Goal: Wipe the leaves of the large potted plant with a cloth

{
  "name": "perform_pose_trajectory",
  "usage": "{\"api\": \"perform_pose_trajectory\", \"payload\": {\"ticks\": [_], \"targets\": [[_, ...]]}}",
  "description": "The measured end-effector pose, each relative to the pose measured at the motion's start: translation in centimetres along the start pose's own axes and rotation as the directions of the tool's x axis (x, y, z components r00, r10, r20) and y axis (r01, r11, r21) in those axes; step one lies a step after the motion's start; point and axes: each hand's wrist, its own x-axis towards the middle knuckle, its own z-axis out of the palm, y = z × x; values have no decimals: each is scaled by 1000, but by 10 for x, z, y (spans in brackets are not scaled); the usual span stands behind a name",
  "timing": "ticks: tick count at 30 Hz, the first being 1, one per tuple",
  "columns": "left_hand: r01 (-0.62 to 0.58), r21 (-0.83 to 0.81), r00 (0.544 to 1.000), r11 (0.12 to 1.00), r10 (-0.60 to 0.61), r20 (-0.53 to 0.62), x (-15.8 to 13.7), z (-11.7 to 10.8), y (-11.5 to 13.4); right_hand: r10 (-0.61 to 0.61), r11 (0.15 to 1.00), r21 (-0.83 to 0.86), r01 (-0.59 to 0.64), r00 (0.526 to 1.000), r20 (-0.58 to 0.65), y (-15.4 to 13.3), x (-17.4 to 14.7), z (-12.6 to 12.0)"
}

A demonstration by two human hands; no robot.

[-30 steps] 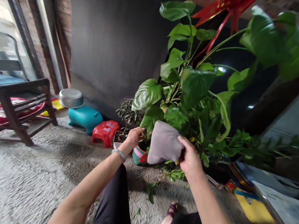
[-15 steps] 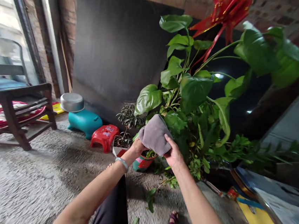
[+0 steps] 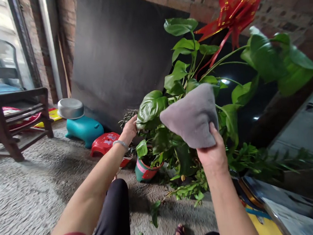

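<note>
My right hand grips a folded grey cloth, thumb on the near face, held up before the leaves of a large potted plant. To the left, my left hand has its fingers closed at the tip of a broad glossy leaf. A bracelet circles that wrist. The undersides of the left fingers are partly hidden. Below the leaf stands a green and red plant pot.
On the left are a red plastic stool, a teal animal-shaped seat with a metal basin on it, and a wooden chair. A red ribbon bow tops the plant. A dark board leans behind.
My hands have moved apart. The left has let go of the cloth and moved up-left to the leaf. The right has carried the cloth rightward and up, and it looks more spread out.
</note>
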Motion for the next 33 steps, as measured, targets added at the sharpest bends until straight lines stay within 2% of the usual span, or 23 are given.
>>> {"api": "perform_pose_trajectory", "payload": {"ticks": [1, 3, 5, 7, 8, 10, 12, 14, 15, 17, 19, 22, 23, 25, 27, 29, 31, 33], "targets": [[-3, -9, 999, 1000, 3, 51, -5, 9, 0, 17, 999, 31, -17, 1000, 11, 1, 5, 8], [4, -9, 992, 1000, -3, 125, -22, 18, -9, 166, 986, 27, -166, 986, 4, 10, 7, 13], [33, 22, 983, 999, -36, 181, -41, 14, -24, 372, 927, -39, -374, 927, -39, 22, -1, 4], [73, 83, 977, 994, -88, 193, -57, 4, -40, 497, 859, -107, -500, 866, -59, 26, -11, -11], [91, 112, 977, 990, -111, 183, -63, -1, -47, 507, 853, -122, -508, 861, -43, 23, -14, -17], [118, 155, 979, 981, -141, 148, -70, -8, -58, 421, 904, -90, -417, 907, 26, 12, -13, -21], [127, 172, 982, 977, -149, 120, -73, -7, -65, 264, 964, -7, -264, 959, 100, -1, -3, -8], [125, 165, 983, 978, -145, 110, -75, -2, -69, 196, 978, 39, -203, 970, 143, -5, 10, 12], [125, 160, 983, 979, -144, 113, -75, 1, -71, 230, 971, 29, -236, 963, 140, -1, 15, 21], [117, 148, 985, 982, -135, 112, -75, 3, -73, 386, 922, -25, -386, 920, 68, 15, 13, 28], [103, 135, 988, 985, -117, 101, -72, -2, -72, 529, 845, -64, -531, 847, -54, 36, -7, 15], [103, 119, 992, 987, -112, 67, -63, -18, -67, 600, 781, -83, -619, 781, -174, 54, -54, -33], [105, 113, 991, 988, -113, 68, -59, -24, -66, 592, 783, -90, -615, 782, -193, 53, -67, -51], [107, 96, 990, 990, -115, 84, -56, -34, -66, 527, 830, -79, -552, 823, -211, 43, -82, -80], [119, 91, 987, 989, -128, 102, -56, -41, -74, 407, 905, -26, -424, 884, -228, 31, -80, -97], [167, 143, 981, 976, -179, 77, -62, -45, -91, 301, 952, 33, -304, 915, -268, 26, -70, -106], [217, 251, 974, 943, -228, 14, -69, -48, -114, 336, 939, 54, -338, 879, -338, 31, -66, -115], [232, 369, 973, 900, -221, -72, -74, -51, -138, 466, 869, 37, -494, 788, -403, 44, -77, -128]]}}
